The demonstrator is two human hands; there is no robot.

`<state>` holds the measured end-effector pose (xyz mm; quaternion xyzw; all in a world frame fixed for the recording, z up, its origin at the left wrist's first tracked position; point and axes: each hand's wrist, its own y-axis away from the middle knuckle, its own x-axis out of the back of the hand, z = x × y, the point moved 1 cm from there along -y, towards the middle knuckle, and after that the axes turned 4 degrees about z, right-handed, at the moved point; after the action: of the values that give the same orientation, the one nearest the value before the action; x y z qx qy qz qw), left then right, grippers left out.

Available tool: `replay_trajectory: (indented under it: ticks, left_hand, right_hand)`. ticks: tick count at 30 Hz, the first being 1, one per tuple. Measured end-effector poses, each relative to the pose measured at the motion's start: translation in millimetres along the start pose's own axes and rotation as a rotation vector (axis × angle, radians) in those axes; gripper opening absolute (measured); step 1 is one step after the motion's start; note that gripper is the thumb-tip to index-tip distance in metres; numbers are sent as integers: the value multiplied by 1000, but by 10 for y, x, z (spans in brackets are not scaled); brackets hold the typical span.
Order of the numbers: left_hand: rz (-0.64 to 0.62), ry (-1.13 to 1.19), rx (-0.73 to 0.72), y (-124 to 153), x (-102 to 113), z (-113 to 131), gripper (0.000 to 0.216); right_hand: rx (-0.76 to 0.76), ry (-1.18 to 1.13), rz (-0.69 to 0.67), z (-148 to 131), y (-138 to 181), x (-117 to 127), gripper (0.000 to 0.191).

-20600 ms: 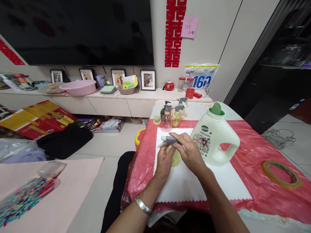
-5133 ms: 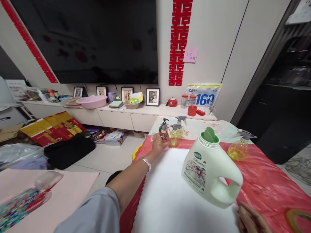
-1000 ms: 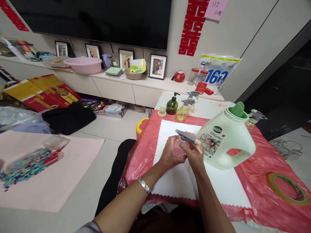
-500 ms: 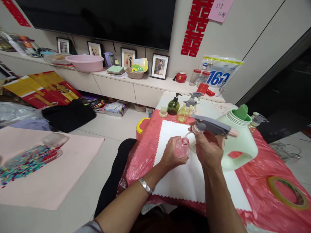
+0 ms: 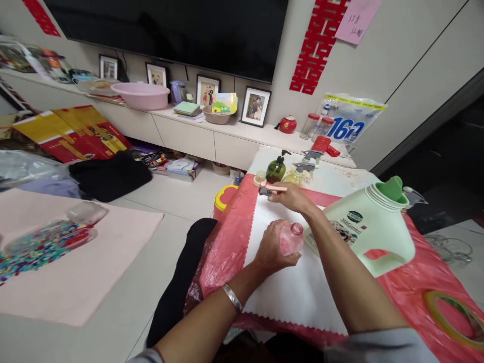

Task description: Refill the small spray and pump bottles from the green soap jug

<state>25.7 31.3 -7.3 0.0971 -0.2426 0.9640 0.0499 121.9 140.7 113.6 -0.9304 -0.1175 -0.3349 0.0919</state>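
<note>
My left hand (image 5: 273,248) is wrapped round a small pink clear bottle (image 5: 291,239) with its neck uncapped, standing on the white cloth (image 5: 298,292). My right hand (image 5: 291,196) reaches across to the far left of the cloth, fingers closed on a grey and pink spray head (image 5: 271,189), held low near the table. Just beyond it stand a dark green pump bottle (image 5: 276,169), a yellow spray bottle (image 5: 298,174) and a small cap (image 5: 259,178).
A big pale green jug (image 5: 372,226) with an open mouth stands to the right on the red plastic sheet (image 5: 412,272). A tape roll (image 5: 451,316) lies at the right edge. Another spray bottle (image 5: 414,196) shows behind the jug. Floor and a pink mat (image 5: 75,272) lie left.
The spray head has been unscrewed and lifted off the pink bottle; my right hand has carried it from above the bottle to the far left of the cloth. My left hand kept the bottle.
</note>
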Motion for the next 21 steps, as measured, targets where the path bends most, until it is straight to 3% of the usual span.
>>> replay_trajectory:
  ticks: [4, 8, 15, 21]
  left_hand:
    - [-8, -18, -16, 7, -7, -14, 91]
    - [20, -22, -62, 19, -25, -43, 94]
    - [-3, -19, -43, 13, -23, -52, 96]
    - [-3, -18, -54, -1, -7, -29, 94]
  right_hand:
    - [-68, 95, -231, 283, -178, -178, 31]
    - [-112, 108, -346, 417, -192, -284, 32]
    - [-271, 34, -341, 495, -29, -250, 36]
    - [-394, 36, -200, 598, 39, -269, 39]
